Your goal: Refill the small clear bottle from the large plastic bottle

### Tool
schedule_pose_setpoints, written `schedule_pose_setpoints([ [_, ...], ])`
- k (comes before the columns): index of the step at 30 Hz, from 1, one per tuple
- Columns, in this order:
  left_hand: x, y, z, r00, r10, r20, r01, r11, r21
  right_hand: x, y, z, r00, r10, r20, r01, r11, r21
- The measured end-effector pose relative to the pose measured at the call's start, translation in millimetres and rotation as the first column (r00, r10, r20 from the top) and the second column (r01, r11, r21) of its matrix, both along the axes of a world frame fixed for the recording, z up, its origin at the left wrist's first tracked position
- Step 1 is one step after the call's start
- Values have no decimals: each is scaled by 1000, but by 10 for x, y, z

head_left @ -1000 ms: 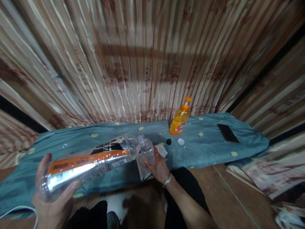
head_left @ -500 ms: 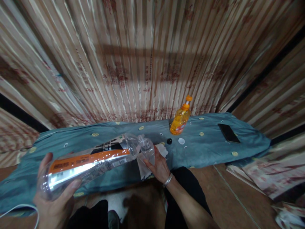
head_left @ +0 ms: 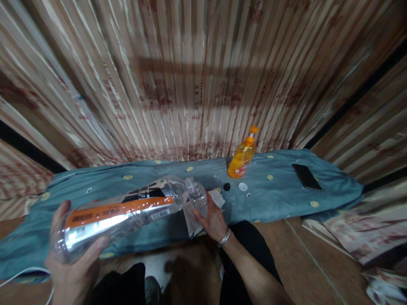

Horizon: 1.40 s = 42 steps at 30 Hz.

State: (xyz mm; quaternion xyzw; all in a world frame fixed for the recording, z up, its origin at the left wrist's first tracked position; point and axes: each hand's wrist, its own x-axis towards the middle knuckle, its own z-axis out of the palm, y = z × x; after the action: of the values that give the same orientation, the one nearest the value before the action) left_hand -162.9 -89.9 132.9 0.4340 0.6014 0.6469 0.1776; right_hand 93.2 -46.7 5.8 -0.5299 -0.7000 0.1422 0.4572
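Left fingers [head_left: 99, 245] clasp a large bottle [head_left: 119, 214], right fingers [head_left: 201, 219] a small bottle [head_left: 199, 196]; a pump bottle [head_left: 248, 148] holds orange liquid [head_left: 235, 168].

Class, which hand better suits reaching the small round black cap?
Probably the right hand: though holding a clear plastic piece, it's nearer the cap; the left hand grips an orange-labelled clear plastic bottle.

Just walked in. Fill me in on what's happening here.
A person's left hand holds a large clear bottle by its base end, tipped nearly level. The right hand holds a small clear bottle close by the large one's neck; whether anything is flowing between them can't be made out. On the teal cloth beyond stand an orange pump bottle, with a black cap and a white disc lying near it.
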Motion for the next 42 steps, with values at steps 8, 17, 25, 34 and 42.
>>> schedule_pose_setpoints([
  [8, -9, 16, 7, 996, 9, 83, -8, 1000, -16, -1, -3, 4, 1000, 17, -25, -18, 1000, -24],
  [17, -4, -6, 36, 998, 31, 46, -30, 999, -28, -9, -1, 2, 999, 22, -23, -22, 1000, 10],
  [25, 15, 2, 31, 999, 35, 36, -35, 999, -5, -10, 2, -8, 1000, 4, -9, -4, 999, 37],
  [34, 12, 5, 44, 999, 43, 9, -43, 999, -12, -19, 0, 4, 1000, -7, -22, 7, 1000, 15],
  [42, -34, 14, -10, 999, 39, 14, -40, 999, 9, -10, 8, -19, 1000, 3, -24, -3, 1000, -14],
])
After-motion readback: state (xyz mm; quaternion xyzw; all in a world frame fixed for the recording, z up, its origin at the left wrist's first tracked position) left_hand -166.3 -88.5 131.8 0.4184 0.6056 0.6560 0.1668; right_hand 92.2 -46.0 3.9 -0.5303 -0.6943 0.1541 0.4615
